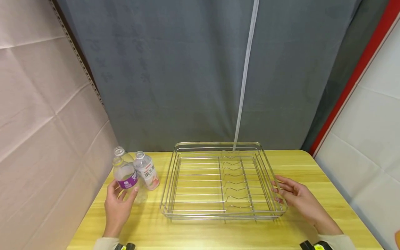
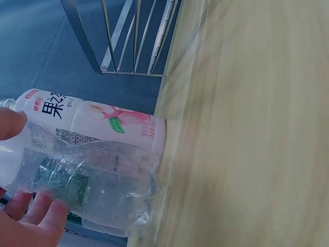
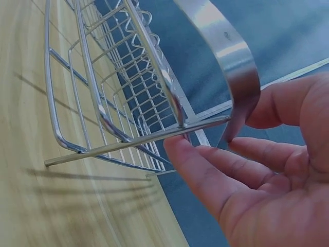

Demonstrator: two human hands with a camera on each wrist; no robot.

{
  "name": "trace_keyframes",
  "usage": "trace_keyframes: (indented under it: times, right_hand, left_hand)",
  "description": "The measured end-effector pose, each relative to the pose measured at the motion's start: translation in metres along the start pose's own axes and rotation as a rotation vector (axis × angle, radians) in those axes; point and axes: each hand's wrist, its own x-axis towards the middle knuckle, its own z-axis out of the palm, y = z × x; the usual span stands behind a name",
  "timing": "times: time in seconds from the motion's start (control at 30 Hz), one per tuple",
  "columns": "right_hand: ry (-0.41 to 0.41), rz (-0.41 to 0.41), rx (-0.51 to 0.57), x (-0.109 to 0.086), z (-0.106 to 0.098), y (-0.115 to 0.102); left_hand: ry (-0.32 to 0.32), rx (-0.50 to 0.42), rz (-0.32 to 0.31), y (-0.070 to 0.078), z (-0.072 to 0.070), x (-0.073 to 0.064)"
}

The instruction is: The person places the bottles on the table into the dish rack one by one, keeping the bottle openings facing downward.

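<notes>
My left hand (image 1: 118,206) holds a clear plastic bottle with a purple label (image 1: 128,181), thumb on one side and fingers on the other. Its clear body (image 2: 115,180) stands upright on the tabletop. Right beside it is a peach juice bottle (image 1: 147,172) with a white and pink label. Behind the held one shows the top of another clear bottle (image 1: 119,151). At the right side of a metal wire dish rack (image 1: 222,211), my right hand (image 1: 295,196) grips the rim. In the right wrist view the flat metal band (image 3: 239,67) passes between thumb and fingers.
The rack sits mid-table on a yellow wood-grain tabletop (image 1: 200,236), a row of wavy wire dividers (image 1: 235,180) on its right half. A grey curtain (image 1: 175,76) hangs behind the table. Pale cloth walls (image 1: 40,146) stand at either side.
</notes>
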Motion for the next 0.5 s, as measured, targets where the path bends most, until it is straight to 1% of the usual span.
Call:
trace_keyframes:
  times: [0.17, 0.3, 0.33, 0.4, 0.5]
  right_hand:
    - [0.048, 0.053, -0.052, 0.000, -0.002, -0.004]
    - [0.062, 0.060, -0.079, -0.002, -0.006, -0.009]
    - [0.062, 0.056, -0.078, -0.003, -0.007, -0.009]
    - [0.058, 0.022, -0.067, -0.004, -0.010, -0.011]
    - [0.046, -0.055, -0.021, -0.005, -0.013, -0.014]
  left_hand:
    - [0.017, -0.010, 0.018, 0.004, 0.000, -0.002]
    - [0.032, -0.013, 0.045, 0.009, -0.001, -0.004]
    - [0.035, -0.016, 0.056, 0.011, -0.002, -0.005]
    - [0.038, -0.022, 0.083, 0.014, -0.002, -0.005]
    - [0.041, -0.036, 0.120, 0.019, -0.003, -0.006]
